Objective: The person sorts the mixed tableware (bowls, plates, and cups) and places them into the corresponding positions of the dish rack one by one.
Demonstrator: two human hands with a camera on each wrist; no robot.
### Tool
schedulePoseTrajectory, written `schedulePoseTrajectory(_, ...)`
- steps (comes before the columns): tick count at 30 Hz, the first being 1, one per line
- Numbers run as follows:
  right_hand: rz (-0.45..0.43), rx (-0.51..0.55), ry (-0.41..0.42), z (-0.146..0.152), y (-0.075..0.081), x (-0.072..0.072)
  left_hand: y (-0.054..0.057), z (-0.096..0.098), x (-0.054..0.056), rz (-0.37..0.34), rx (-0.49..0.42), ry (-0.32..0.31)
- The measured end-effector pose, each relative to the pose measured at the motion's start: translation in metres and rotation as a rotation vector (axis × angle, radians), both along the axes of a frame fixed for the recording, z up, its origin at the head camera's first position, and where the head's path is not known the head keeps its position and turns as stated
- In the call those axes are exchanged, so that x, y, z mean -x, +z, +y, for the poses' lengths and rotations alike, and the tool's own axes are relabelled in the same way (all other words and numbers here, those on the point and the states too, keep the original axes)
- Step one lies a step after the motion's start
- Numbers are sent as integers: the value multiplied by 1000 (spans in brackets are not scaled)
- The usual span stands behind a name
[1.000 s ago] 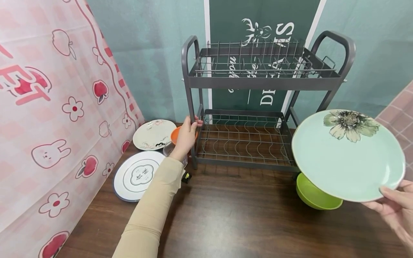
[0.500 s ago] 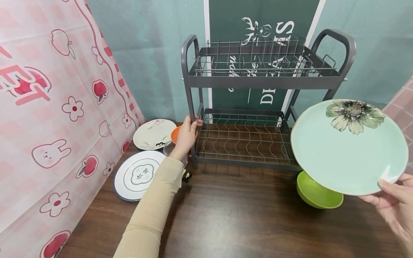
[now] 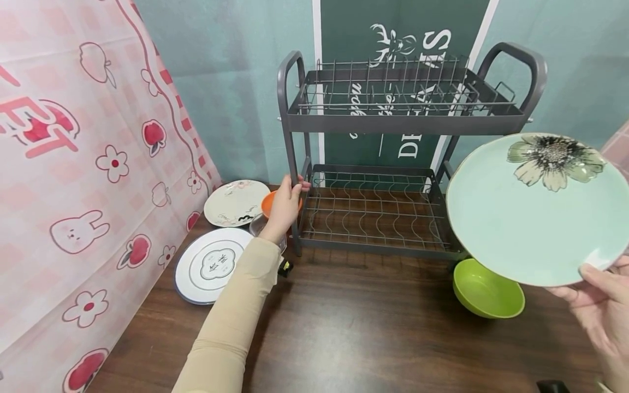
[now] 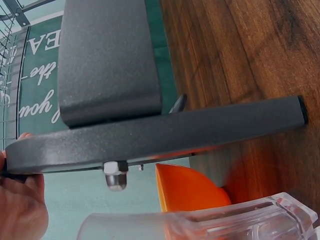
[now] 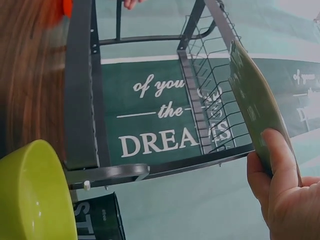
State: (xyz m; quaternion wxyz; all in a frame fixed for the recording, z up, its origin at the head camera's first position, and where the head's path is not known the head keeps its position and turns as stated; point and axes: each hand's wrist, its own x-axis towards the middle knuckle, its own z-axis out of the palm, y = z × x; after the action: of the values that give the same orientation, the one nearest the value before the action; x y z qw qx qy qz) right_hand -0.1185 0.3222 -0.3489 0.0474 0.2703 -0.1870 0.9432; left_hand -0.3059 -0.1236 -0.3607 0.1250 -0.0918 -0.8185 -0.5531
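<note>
A two-tier dark grey dish rack (image 3: pixel 403 125) stands against the backdrop, with wire dividers on both tiers. My left hand (image 3: pixel 281 212) grips its left front post; in the left wrist view the fingers (image 4: pixel 34 185) wrap the post's end at the left edge. At the right, my right hand (image 3: pixel 601 308) pinches the lower rim of a pale mint plate (image 3: pixel 526 229) with a dark-centred flower print, thumb on the face. The plate is held up tilted, its face toward the head camera, partly in front of the rack's right leg. The right wrist view shows this plate (image 5: pixel 255 107) nearly edge-on.
A green bowl (image 3: pixel 488 289) sits by the rack's right foot. Left of the rack are a patterned plate (image 3: pixel 233 199), a blue-rimmed white plate (image 3: pixel 208 273), an orange bowl (image 3: pixel 267 203) and a clear plastic item (image 4: pixel 250 220). A pink printed cloth (image 3: pixel 123 191) borders the left.
My right hand has raised the mint plate and shifted it slightly right, uncovering more of the green bowl. The left hand stays on the post. A black object appears at the bottom right.
</note>
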Motion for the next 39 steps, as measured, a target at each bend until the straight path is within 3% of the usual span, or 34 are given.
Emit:
schedulePoseTrajectory(18, -22, 34, -110, -16, 16, 6, 1, 1, 0, -5, 17, 1)
schedulePoseTrajectory(29, -21, 94, -45, -9, 19, 10, -1, 0, -1, 1, 13, -1)
schedulePoseTrajectory(39, -48, 97, -67, -9, 31, 15, -1, 0, 1, 8, 0, -2)
